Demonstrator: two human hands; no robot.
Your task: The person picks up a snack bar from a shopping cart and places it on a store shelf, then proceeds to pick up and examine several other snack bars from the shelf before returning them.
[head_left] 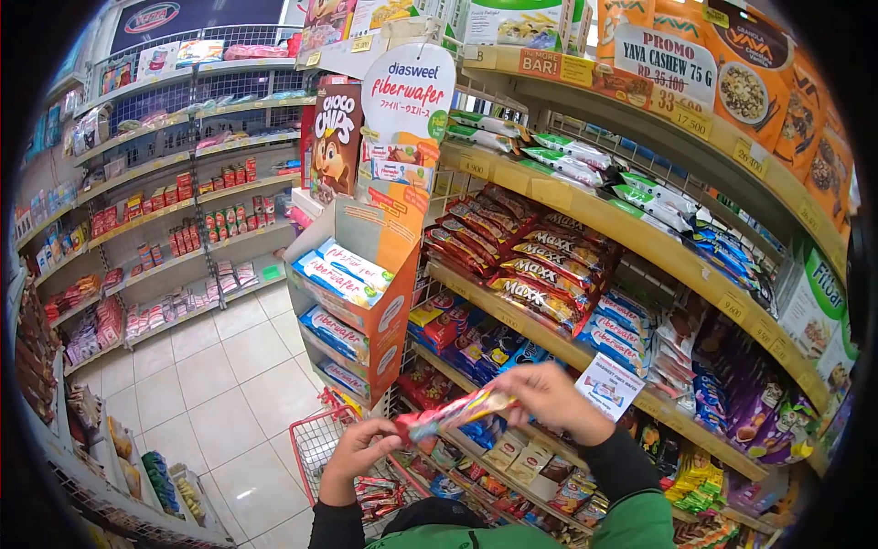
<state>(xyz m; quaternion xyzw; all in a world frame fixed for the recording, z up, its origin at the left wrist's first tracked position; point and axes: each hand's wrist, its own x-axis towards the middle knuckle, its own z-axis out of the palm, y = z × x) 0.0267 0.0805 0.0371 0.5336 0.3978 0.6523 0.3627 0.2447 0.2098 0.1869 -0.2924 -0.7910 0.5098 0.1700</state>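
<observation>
Between my hands, in front of the lower shelves, is a long slim snack packet (457, 414) with a shiny red, white and yellow wrapper. My left hand (362, 451) is closed on its red left end, thumb and fingers pinching. My right hand (562, 399) grips the yellowish right end with bent fingers. The packet tilts slightly up to the right. Below my left hand, a red-rimmed wire basket (315, 439) holds several red-wrapped packets (380, 499).
An orange cardboard display (402, 320) with blue-and-white wafer packs (340, 272) stands ahead. To the right, curved shelves carry Maxx bars (535, 284), wafers (615, 334) and a hanging price card (608, 384). White floor tiles (206, 375) lie at left, with more stocked shelves (183, 220) beyond.
</observation>
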